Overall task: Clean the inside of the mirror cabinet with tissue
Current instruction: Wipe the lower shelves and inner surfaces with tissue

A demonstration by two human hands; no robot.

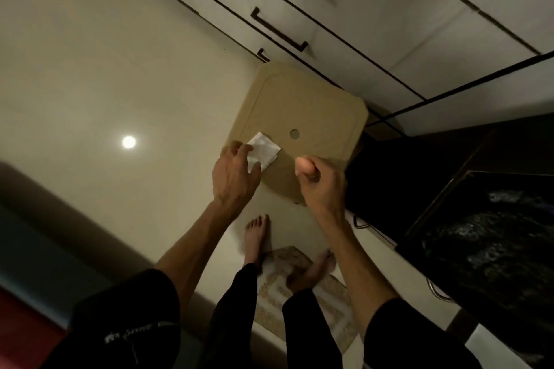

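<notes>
On top of the tan stool point(302, 105), near its front left edge, lies a folded white tissue point(263, 150), flat on the seat and just left of the round hole point(294, 133) in the seat's middle. Over the tissue's left corner is the left hand point(235, 175), fingers spread and loosely bent, the fingertips touching or almost touching the paper; whether they actually pinch it cannot be told. To the right, at the stool's near edge, the right hand point(319, 181) is curled into a loose fist with the thumb tip showing on top, and nothing can be seen held in it. Both forearms are bare below dark sleeves. Beneath the stool spreads a pale glossy floor point(90, 69) carrying a bright round reflection of a lamp point(129, 142). Bare feet point(256, 238) stand on a patterned mat point(299, 293) below the hands. White drawers with dark bar handles point(280, 29) run along behind the stool, and a dark counter point(479, 219) fills the right side.
</notes>
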